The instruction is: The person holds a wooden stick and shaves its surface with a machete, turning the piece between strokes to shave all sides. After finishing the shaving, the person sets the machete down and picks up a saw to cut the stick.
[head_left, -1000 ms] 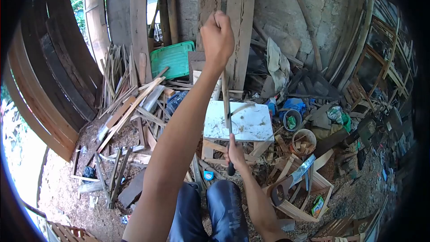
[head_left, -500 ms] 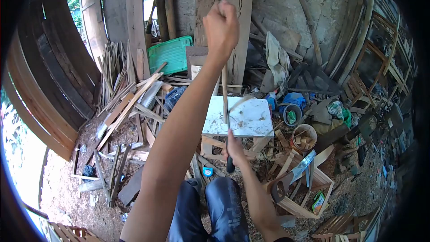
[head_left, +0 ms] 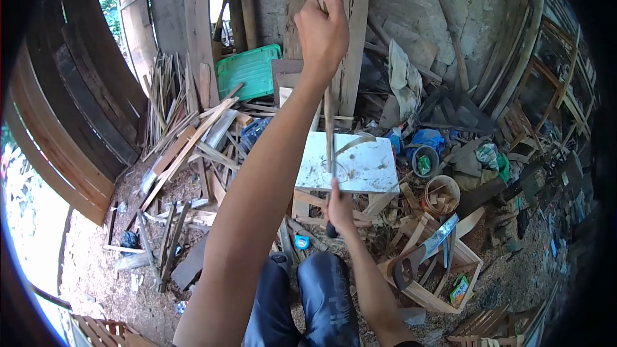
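Note:
My left hand [head_left: 322, 32] is raised in front of me, fingers wrapped round the upper end of a thin wooden stick [head_left: 330, 112]. The stick runs down toward the white board [head_left: 369, 166], partly hidden by my forearm. Lower down, my right hand [head_left: 339, 211] is closed on the black handle of a knife [head_left: 331, 230]. Its narrow blade points up along the lower part of the stick; whether it touches the wood I cannot tell. Under the stick, the white board forms a low bench top, scattered with shavings and a curved thin strip.
A handsaw [head_left: 421, 254] lies across a wooden frame box [head_left: 472, 276] at right. Nearby stand a bucket of wood blocks [head_left: 443, 186] and a grey bucket [head_left: 425, 153]. A blue tape measure [head_left: 302, 241] lies by my knees. Scrap wood [head_left: 186, 160] heaps up at left, near a green crate [head_left: 247, 74].
Both hands have moved slightly upward, still holding the stick and the knife. The view has shifted a little.

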`<state>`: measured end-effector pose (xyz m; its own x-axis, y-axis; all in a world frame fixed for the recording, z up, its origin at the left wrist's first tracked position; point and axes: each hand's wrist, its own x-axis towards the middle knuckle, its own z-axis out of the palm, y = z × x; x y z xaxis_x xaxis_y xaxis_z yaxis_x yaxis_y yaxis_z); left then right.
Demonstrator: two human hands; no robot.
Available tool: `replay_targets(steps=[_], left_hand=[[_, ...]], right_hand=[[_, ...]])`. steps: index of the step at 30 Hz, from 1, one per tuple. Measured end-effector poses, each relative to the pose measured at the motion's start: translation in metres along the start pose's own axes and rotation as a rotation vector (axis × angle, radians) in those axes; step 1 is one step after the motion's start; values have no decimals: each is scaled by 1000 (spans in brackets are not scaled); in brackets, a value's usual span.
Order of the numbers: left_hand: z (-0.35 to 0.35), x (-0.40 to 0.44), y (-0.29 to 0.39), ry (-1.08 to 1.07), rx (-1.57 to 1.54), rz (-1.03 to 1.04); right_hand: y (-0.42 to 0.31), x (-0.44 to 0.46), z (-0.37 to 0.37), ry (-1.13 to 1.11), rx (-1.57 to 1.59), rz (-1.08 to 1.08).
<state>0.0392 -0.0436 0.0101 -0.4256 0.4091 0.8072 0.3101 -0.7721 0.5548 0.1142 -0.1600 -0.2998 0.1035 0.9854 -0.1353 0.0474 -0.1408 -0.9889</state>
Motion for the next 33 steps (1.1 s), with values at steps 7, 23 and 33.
replay_targets(steps=[7, 23, 33], left_hand=[[-16, 0, -10, 27, -4, -3], [-8, 1, 1, -12, -68, -11], [12, -7, 10, -61, -43, -3]], right_hand=[[24, 8, -16, -119, 316, 518], [-7, -9, -24, -25, 109, 344], [-17, -2, -18, -112, 303, 320]])
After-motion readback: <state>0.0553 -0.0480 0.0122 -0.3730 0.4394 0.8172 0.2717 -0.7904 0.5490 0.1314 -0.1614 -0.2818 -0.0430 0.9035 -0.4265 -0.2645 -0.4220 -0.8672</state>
